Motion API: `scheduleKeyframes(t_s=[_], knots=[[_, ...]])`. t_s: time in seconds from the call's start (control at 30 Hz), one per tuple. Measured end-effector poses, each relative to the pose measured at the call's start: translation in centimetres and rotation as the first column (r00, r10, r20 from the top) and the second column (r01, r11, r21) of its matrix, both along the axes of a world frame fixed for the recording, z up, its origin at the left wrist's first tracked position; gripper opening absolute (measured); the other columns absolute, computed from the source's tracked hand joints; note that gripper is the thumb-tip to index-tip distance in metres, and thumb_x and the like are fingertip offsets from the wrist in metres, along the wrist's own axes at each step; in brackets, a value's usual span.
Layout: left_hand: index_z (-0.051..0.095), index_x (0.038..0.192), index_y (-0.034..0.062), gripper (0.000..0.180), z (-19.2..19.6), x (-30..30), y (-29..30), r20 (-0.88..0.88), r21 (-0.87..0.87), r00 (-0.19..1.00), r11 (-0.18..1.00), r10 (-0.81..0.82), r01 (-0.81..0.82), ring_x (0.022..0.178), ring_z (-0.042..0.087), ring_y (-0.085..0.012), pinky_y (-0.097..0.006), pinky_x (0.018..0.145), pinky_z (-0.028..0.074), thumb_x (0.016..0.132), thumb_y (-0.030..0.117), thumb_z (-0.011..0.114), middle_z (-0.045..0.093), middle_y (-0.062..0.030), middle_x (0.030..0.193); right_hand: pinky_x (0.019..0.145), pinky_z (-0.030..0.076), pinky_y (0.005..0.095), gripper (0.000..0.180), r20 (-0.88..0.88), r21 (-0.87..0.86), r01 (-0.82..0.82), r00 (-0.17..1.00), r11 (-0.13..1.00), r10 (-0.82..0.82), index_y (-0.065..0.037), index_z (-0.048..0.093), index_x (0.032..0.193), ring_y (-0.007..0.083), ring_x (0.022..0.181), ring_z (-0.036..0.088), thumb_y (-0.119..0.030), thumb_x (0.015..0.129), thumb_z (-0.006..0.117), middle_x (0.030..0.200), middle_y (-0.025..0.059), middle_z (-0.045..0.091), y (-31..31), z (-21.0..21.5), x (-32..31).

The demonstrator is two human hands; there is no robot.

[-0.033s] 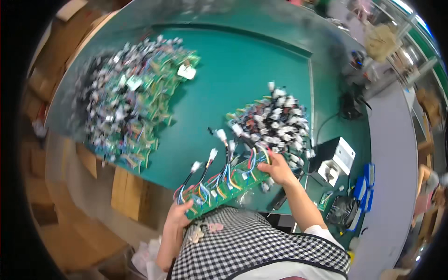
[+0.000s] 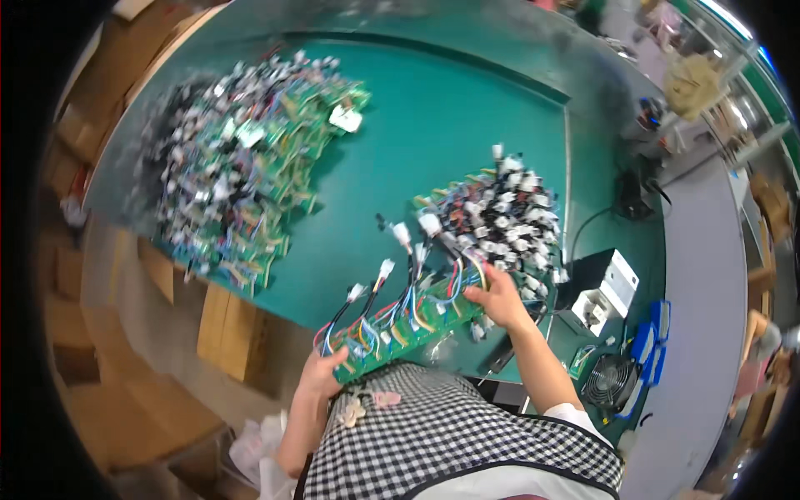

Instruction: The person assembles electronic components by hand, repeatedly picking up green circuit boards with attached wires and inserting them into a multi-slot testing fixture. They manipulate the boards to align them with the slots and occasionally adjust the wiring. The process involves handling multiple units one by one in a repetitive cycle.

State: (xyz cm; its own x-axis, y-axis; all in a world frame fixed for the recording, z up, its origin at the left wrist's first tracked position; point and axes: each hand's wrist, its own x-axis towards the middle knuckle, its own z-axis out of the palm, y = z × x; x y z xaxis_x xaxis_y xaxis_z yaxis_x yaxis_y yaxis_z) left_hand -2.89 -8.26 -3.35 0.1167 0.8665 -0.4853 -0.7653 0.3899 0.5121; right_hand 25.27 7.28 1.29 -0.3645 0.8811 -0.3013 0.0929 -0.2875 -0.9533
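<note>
A long green circuit board panel is held at its two ends, tilted, over the near edge of the table. Coloured wires with white plugs stick up along its far side. My left hand grips the left end, thumb on top. At the right end, my right hand is closed on the panel with its thumb on the upper face. Just beyond my right hand lies a heap of wired boards with white plugs. A much larger heap of wired green boards covers the table's left side.
The green table has a raised rim at the back. At the right stand a black and white metal box, a black fan and blue bins. Cardboard boxes stand on the floor at left.
The whole view has shifted slightly, so the heaps on the table appear a little farther right and higher. Both hands keep their hold on the circuit board panel.
</note>
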Motion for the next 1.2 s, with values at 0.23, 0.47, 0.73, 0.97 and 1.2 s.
scheduleKeyframes(t_s=[0.23,0.47,0.73,0.97,1.2], knots=[[0.034,0.126,-0.0012,0.055,2.5,-2.1,3.8,-0.219,0.05,0.921,0.946,0.322,-0.319,0.1,0.055,-0.0246,-0.037,0.086,0.045,0.076,-0.002,0.057,0.053,-0.0155,0.115,0.059,0.045,0.0344,0.023,0.353,0.456,0.02,0.914,0.89,-0.202,-0.001,0.055,0.091,0.022,0.059,0.057,-0.009,0.071,0.062,0.066,0.0103,0.059,7.7,-2.7,-2.9],[0.046,0.115,-0.005,0.043,2.7,-7.6,4.3,-0.062,0.181,0.951,0.94,0.304,-0.289,0.099,0.056,-0.0231,-0.037,0.086,0.045,0.075,0.002,0.061,0.055,-0.0145,0.111,0.075,0.044,0.0277,0.047,-0.014,-0.068,-0.186,0.982,0.98,0.186,-0.003,0.046,0.113,0.0159,0.095,0.051,0.002,0.07,0.064,0.101,0.0069,0.055,7.7,-0.4,-13.2],[0.05,0.114,-0.0035,0.042,0.4,-9.9,7.3,-0.379,0.043,0.816,0.889,0.437,-0.456,0.089,0.056,-0.0152,-0.029,0.08,0.045,0.073,-0.004,0.06,0.058,-0.0082,0.101,0.063,0.044,0.0254,0.019,0.611,0.319,-0.26,0.791,0.911,0.012,0.001,0.054,0.088,0.0111,0.072,0.054,-0.002,0.072,0.063,0.082,0.0064,0.06,9.0,-4.2,-17.5],[0.048,0.115,0.0002,0.044,1.0,-12.4,8.0,-0.117,0.047,0.865,0.873,0.487,-0.485,0.095,0.055,-0.0169,-0.032,0.084,0.045,0.073,-0.005,0.06,0.057,-0.0082,0.106,0.079,0.041,0.0244,0.038,0.165,-0.002,-0.309,0.938,0.951,0.305,0.001,0.052,0.106,0.0107,0.085,0.054,-0.004,0.071,0.064,0.092,0.002,0.06,10.2,3.5,-20.5],[0.048,0.114,-0.0002,0.043,-0.8,-13.6,8.4,-0.159,0.098,0.855,0.87,0.493,-0.483,0.093,0.055,-0.0151,-0.029,0.081,0.045,0.073,-0.006,0.06,0.056,-0.006,0.105,0.079,0.043,0.0292,0.046,0.211,0.052,-0.286,0.939,0.957,0.27,0.002,0.05,0.107,0.0162,0.084,0.057,-0.003,0.065,0.069,0.093,0.0067,0.061,9.6,-0.3,-24.4]])
